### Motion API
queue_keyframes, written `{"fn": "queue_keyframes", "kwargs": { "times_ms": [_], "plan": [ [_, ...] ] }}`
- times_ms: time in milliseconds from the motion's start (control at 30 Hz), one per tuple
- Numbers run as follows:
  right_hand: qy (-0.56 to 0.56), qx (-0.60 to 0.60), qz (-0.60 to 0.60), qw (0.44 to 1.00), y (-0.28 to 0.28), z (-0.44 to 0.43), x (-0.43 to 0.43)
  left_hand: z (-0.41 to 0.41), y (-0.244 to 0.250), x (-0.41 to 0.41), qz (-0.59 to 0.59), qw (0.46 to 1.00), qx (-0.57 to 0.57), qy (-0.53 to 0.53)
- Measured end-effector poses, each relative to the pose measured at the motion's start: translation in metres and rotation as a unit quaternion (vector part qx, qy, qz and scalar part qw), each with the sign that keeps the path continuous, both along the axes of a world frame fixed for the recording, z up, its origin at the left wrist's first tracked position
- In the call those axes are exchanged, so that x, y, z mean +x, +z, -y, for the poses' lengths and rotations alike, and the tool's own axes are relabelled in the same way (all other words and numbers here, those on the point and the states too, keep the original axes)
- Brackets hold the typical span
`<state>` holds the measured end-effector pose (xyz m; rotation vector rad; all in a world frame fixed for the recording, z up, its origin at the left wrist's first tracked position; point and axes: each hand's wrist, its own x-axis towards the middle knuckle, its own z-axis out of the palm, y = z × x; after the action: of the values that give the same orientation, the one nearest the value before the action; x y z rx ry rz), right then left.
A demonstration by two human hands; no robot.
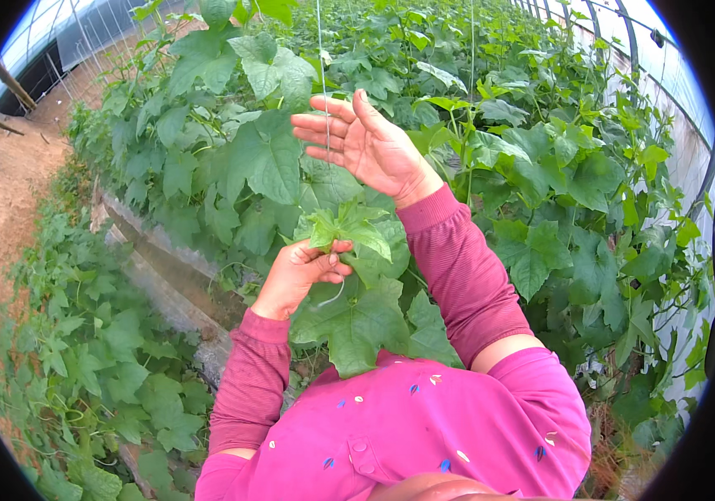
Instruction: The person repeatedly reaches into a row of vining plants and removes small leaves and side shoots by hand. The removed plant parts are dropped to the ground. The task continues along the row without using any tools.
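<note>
My left hand [307, 269] is closed around the growing tip of a climbing vine [339, 228], its pale green young leaves standing above the fingers. A loose end of white string [332, 295] hangs below that hand. Higher up and to the right, my right hand [364, 144] is raised with the palm showing and the fingers apart. A thin hanging string [322, 56] runs down across its fingers; whether the hand touches it I cannot tell. Broad lobed leaves [357, 325] lie below my left hand, close to my chest.
Dense vines [533, 250] climb at the right beside the greenhouse's plastic wall [683, 125]. Another string [472, 56] hangs right of my right hand. At the left are low vines [100, 376], a bed edge covered in film [176, 294] and a bare soil path [0, 181].
</note>
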<state>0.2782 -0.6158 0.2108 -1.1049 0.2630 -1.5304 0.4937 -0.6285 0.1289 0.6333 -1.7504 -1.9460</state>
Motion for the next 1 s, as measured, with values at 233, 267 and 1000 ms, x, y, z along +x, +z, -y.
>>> {"fn": "queue_keyframes", "kwargs": {
  "times_ms": [233,267,1000],
  "plan": [
    [-0.285,-0.259,-0.005,0.923,0.055,-0.136,-0.061,0.019,-0.023,-0.008,0.012,0.995,0.029,0.092],
    [-0.416,-0.210,-0.055,0.883,0.052,-0.149,-0.073,0.023,-0.023,-0.011,-0.007,0.993,0.024,0.111],
    [-0.345,-0.041,-0.188,0.919,0.027,-0.047,-0.031,0.021,0.110,-0.075,-0.263,0.836,-0.477,0.062]
  ]
}}
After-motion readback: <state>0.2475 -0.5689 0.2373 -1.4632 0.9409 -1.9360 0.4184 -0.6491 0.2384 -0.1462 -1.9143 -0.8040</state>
